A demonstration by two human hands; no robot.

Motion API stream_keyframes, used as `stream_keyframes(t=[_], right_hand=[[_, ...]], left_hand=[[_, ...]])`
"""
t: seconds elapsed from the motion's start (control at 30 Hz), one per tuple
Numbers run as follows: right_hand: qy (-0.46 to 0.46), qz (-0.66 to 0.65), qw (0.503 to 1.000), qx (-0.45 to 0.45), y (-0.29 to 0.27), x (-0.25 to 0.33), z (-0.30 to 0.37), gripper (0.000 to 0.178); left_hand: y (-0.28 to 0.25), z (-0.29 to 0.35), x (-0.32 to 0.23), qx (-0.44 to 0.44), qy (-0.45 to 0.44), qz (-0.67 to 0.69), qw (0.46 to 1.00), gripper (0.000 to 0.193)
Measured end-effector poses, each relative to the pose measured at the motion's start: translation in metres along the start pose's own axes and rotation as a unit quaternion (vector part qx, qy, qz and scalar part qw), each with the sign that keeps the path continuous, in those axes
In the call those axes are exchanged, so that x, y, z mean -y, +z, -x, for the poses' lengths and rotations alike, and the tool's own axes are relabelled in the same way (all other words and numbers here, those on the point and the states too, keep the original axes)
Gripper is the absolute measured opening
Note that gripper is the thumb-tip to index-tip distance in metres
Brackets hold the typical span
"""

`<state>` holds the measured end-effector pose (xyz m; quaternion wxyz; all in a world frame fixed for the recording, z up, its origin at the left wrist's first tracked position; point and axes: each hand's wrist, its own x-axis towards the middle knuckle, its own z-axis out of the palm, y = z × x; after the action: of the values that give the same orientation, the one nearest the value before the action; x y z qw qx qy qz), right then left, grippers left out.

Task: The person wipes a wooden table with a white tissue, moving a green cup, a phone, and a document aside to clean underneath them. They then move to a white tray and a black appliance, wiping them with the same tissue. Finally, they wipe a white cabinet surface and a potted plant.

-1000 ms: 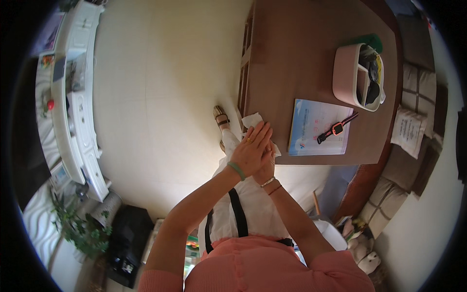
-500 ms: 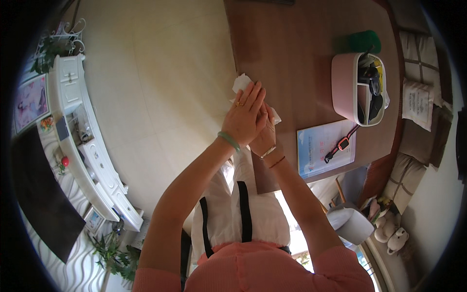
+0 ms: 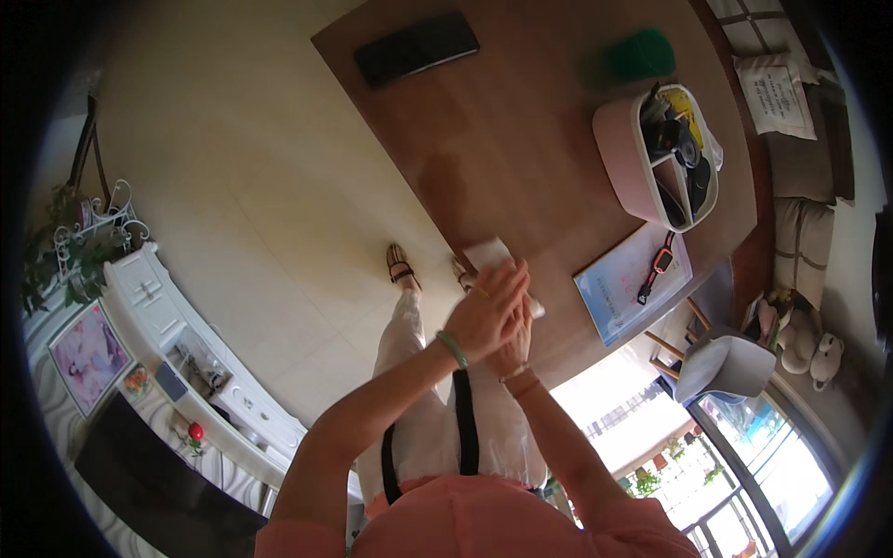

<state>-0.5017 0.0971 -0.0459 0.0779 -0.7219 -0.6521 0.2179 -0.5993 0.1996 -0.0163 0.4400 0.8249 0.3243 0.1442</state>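
Note:
A white tissue [image 3: 486, 253] sits between my two hands, its ends sticking out past the fingers on both sides. My left hand [image 3: 484, 318], with a green bangle at the wrist, lies over the right one, its fingers together and pressed on the tissue. Beneath it, my right hand [image 3: 513, 348] holds the tissue from the other side; most of its fingers are hidden. Both hands are at the near edge of the brown table [image 3: 530, 139], in front of my body.
On the table lie a black phone-like slab [image 3: 417, 48], a booklet [image 3: 614, 302] and a smartwatch with an orange rim [image 3: 662, 259]. A pink-and-white caddy [image 3: 621, 158] and a green container [image 3: 644, 54] stand farther right. A grey chair [image 3: 716, 363] is beside the table; a white cabinet [image 3: 205, 344] stands left.
The view has turned, so the table now slants and the black slab shows fully. My hands appear lower in the picture, still pressed together around the tissue.

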Motion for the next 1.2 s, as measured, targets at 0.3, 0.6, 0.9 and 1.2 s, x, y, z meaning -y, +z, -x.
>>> stream_keyframes(t=[0.3, 0.6, 0.9, 1.2], right_hand=[[0.148, -0.033, 0.977, -0.148, 0.011, 0.034, -0.053, 0.068], [0.237, -0.110, 0.938, -0.228, -0.030, -0.001, -0.223, 0.068], [0.146, 0.029, 0.975, -0.168, -0.073, -0.027, -0.354, 0.065], [0.096, 0.031, 0.952, -0.288, -0.120, -0.062, -0.489, 0.055]], left_hand=[[-0.032, -0.062, 0.036, 0.153, 0.139, -0.060, 0.977, 0.062], [-0.085, -0.233, 0.077, 0.130, 0.253, -0.121, 0.951, 0.056], [-0.152, -0.343, 0.110, 0.070, 0.200, -0.128, 0.969, 0.047], [-0.200, -0.466, 0.148, 0.086, 0.163, -0.189, 0.964, 0.053]])
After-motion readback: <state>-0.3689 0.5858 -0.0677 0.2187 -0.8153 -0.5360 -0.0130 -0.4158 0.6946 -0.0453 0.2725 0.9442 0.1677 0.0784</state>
